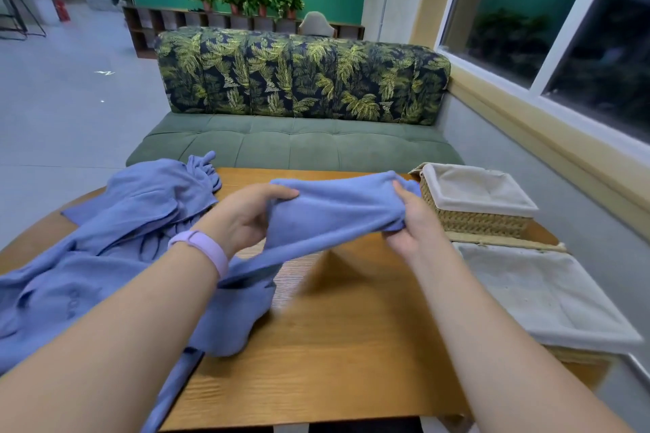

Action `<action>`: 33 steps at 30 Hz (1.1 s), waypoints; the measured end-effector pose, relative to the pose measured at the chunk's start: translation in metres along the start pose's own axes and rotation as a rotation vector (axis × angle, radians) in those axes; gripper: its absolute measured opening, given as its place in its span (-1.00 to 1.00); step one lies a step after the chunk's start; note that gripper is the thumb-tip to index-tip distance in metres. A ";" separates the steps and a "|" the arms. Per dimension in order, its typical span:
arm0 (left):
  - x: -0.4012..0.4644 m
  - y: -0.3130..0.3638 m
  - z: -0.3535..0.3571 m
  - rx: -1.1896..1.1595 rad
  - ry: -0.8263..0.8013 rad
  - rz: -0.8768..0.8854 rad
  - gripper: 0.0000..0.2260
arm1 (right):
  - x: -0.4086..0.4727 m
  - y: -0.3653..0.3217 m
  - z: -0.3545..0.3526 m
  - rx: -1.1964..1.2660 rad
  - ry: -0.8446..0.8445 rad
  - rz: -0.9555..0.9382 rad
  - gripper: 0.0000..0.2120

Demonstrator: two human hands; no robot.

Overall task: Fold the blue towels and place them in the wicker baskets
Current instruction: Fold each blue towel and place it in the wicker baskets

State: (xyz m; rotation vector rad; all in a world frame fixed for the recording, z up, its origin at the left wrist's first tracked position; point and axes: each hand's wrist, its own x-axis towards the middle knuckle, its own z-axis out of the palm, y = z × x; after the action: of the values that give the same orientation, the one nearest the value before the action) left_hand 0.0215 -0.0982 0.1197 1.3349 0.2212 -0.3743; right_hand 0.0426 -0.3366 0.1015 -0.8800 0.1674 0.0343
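**So you've got one towel up in the air, mid-fold**

Right now your left hand and right hand each pinch an end of a soft blue terry towel, stretched between them above the light wooden counter. The fingers of both hands are curled tight on the cloth, thumbs on top. That makes sense, because holding it taut by both ends keeps the edges lined up for a fold. The lower part sags down and trails toward the counter, so I'd guess the fold isn't finished.

The rest of the rumpled blue towels are heaped on the left side of the counter, partly hanging off the near edge, probably so they're in reach of your left hand.

On your right sit two rectangular wicker baskets with pale cloth liners, the far one just beside your right hand and the near one touching it or nearly so. Neither shows a towel inside. They're handy for dropping the folded piece straight across.
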 end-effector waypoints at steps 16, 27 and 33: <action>0.008 0.003 -0.001 -0.299 -0.270 0.213 -0.80 | -0.040 0.057 -0.025 -0.159 -0.121 0.454 -0.07; -0.011 0.001 0.021 0.261 -0.140 0.410 -0.67 | -0.043 0.050 0.038 -0.321 -0.359 0.145 -0.68; -0.029 -0.003 0.029 0.570 -0.043 0.511 -0.30 | -0.016 0.014 0.059 -0.066 -0.200 -0.084 -0.81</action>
State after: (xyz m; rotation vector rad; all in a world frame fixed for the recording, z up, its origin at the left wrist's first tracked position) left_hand -0.0084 -0.1226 0.1339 1.8762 -0.2866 -0.0244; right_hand 0.0331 -0.2813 0.1299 -0.9426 -0.0577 0.0498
